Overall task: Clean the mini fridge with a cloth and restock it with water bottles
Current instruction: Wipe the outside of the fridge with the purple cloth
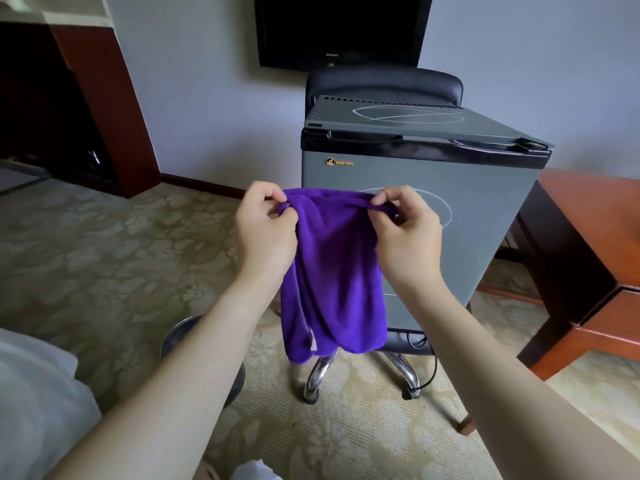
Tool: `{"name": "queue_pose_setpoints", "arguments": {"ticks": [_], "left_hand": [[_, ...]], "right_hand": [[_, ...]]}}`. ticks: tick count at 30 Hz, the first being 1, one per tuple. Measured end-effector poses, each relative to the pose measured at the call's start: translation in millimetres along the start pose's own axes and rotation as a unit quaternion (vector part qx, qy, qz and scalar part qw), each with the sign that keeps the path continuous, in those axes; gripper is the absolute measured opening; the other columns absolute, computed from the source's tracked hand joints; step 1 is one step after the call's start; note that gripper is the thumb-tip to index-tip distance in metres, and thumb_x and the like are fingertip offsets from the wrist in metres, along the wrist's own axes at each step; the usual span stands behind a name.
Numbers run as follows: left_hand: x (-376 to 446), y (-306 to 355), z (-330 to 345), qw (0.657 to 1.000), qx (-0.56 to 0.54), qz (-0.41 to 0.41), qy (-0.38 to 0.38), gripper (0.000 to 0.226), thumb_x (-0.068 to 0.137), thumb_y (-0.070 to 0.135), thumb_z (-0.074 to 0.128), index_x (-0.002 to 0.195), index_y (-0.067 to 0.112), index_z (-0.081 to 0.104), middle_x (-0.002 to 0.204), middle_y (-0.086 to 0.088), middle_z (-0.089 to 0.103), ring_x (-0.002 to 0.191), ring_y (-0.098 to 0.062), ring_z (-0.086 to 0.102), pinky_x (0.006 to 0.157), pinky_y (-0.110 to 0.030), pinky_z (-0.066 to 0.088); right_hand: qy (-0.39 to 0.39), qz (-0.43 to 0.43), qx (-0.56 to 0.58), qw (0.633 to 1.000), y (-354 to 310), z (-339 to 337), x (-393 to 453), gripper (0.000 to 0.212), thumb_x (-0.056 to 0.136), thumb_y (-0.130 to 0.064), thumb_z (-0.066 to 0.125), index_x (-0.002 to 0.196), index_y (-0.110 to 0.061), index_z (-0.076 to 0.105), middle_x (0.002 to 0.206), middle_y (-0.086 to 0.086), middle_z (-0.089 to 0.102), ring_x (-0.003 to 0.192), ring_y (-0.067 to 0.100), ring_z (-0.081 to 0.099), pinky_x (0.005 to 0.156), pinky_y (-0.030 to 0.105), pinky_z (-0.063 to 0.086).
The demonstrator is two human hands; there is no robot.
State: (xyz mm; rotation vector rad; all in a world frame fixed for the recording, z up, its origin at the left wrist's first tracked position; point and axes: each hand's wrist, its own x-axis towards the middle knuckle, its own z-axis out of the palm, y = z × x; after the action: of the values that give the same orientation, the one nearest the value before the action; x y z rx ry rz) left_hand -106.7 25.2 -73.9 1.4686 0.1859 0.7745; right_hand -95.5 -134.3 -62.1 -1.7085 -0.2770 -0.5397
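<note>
A purple cloth (pixel 332 271) hangs in the air in front of the grey mini fridge (pixel 478 202). My left hand (pixel 266 230) pinches the cloth's upper left edge, and my right hand (pixel 405 230) pinches its upper right edge, so the cloth droops in folds between them. The fridge door is closed and carries a chalk-like oval mark; the flat top bears a similar mark. The fridge sits on a black swivel chair (pixel 384 83) with chrome legs. No water bottles are visible.
A dark television (pixel 343 26) hangs on the wall behind the fridge. A reddish wooden table (pixel 595 271) stands at the right, a dark wooden cabinet (pixel 97 109) at the left. A round metal stool (pixel 183 334) is under my left forearm on the patterned carpet (pixel 104 254).
</note>
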Motion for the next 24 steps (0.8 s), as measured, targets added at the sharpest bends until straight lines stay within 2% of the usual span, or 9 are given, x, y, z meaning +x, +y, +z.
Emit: {"name": "queue_pose_setpoints", "arguments": {"ticks": [3, 4, 6, 9, 11, 14, 16, 20, 24], "left_hand": [[13.7, 1.3, 15.8, 1.0, -0.013, 0.004, 0.008, 0.034, 0.082, -0.011, 0.051, 0.08, 0.022, 0.052, 0.081, 0.0, 0.053, 0.062, -0.005, 0.055, 0.068, -0.039, 0.06], [19.2, 0.6, 21.1, 1.0, 0.001, 0.024, 0.008, 0.031, 0.081, -0.008, 0.054, 0.082, 0.024, 0.052, 0.083, 0.002, 0.055, 0.066, -0.007, 0.057, 0.073, -0.042, 0.058], [29.0, -1.6, 30.6, 0.996, 0.045, 0.07, -0.006, 0.027, 0.078, 0.006, 0.062, 0.088, 0.029, 0.05, 0.091, 0.002, 0.058, 0.071, -0.008, 0.055, 0.073, -0.034, 0.052], [44.3, -3.5, 42.5, 0.976, 0.124, 0.175, -0.044, 0.038, 0.078, 0.013, 0.074, 0.104, 0.026, 0.05, 0.109, 0.009, 0.051, 0.087, -0.008, 0.054, 0.084, -0.023, 0.049], [58.1, -6.0, 48.9, 0.953, 0.183, 0.233, -0.059, 0.045, 0.08, 0.01, 0.073, 0.118, 0.022, 0.053, 0.112, 0.021, 0.041, 0.103, -0.018, 0.055, 0.096, -0.029, 0.047], [81.9, -11.2, 58.9, 0.935, 0.26, 0.234, -0.067, 0.055, 0.086, 0.012, 0.067, 0.138, 0.021, 0.051, 0.128, 0.001, 0.047, 0.121, -0.029, 0.049, 0.106, -0.036, 0.041], [95.1, -14.5, 64.1, 0.92, 0.312, 0.233, -0.047, 0.053, 0.091, 0.017, 0.064, 0.143, 0.017, 0.051, 0.136, -0.011, 0.049, 0.123, -0.033, 0.045, 0.104, -0.034, 0.035], [113.4, -22.5, 69.2, 0.885, 0.377, 0.273, -0.031, 0.044, 0.095, 0.031, 0.057, 0.137, 0.02, 0.056, 0.136, -0.005, 0.058, 0.117, -0.034, 0.046, 0.101, -0.032, 0.033], [113.8, -39.9, 70.8, 0.926, 0.267, 0.265, -0.036, 0.042, 0.097, 0.026, 0.056, 0.138, 0.017, 0.057, 0.139, -0.006, 0.055, 0.127, -0.025, 0.052, 0.102, -0.026, 0.039]], "right_hand": [[0.038, 0.026, 0.04, 0.998, -3.9, 16.6, 16.2, 0.033, 0.091, 0.0, 0.055, 0.078, -0.03, 0.058, 0.072, -0.013, 0.062, 0.051, 0.015, 0.063, 0.053, 0.017, 0.046], [0.052, 0.026, 0.046, 0.997, -3.4, 21.5, 22.5, 0.034, 0.091, 0.0, 0.054, 0.079, -0.031, 0.057, 0.072, -0.014, 0.063, 0.055, 0.015, 0.066, 0.056, 0.018, 0.048], [0.073, 0.008, 0.036, 0.997, -2.0, 31.8, 34.9, 0.031, 0.09, -0.002, 0.055, 0.082, -0.033, 0.056, 0.073, -0.02, 0.064, 0.067, 0.015, 0.069, 0.066, 0.024, 0.053], [0.077, -0.028, 0.012, 0.997, 2.4, 47.5, 55.8, 0.024, 0.085, -0.005, 0.063, 0.1, -0.024, 0.059, 0.1, -0.011, 0.064, 0.084, 0.008, 0.064, 0.08, 0.02, 0.05], [0.06, -0.052, -0.018, 0.997, 7.2, 57.0, 70.5, 0.035, 0.082, -0.003, 0.066, 0.113, -0.013, 0.056, 0.114, -0.002, 0.056, 0.096, 0.01, 0.06, 0.085, 0.016, 0.048], [0.047, -0.11, -0.133, 0.984, 20.4, 70.4, 86.9, 0.046, 0.077, -0.003, 0.068, 0.12, -0.007, 0.052, 0.127, 0.006, 0.048, 0.111, 0.023, 0.049, 0.097, 0.027, 0.041], [0.053, -0.134, -0.193, 0.97, 29.1, 75.2, 92.3, 0.048, 0.078, -0.002, 0.067, 0.124, -0.004, 0.052, 0.139, 0.011, 0.043, 0.116, 0.029, 0.044, 0.095, 0.019, 0.029], [0.086, -0.175, -0.267, 0.944, 39.1, 77.4, 99.7, 0.049, 0.083, 0.0, 0.064, 0.13, -0.011, 0.056, 0.157, 0.005, 0.031, 0.118, 0.03, 0.043, 0.082, 0.017, 0.025], [0.128, -0.221, -0.286, 0.924, 51.0, 89.3, 102.8, 0.053, 0.082, 0.004, 0.058, 0.13, -0.018, 0.063, 0.155, 0.006, 0.037, 0.108, 0.032, 0.047, 0.076, 0.016, 0.024]]}}
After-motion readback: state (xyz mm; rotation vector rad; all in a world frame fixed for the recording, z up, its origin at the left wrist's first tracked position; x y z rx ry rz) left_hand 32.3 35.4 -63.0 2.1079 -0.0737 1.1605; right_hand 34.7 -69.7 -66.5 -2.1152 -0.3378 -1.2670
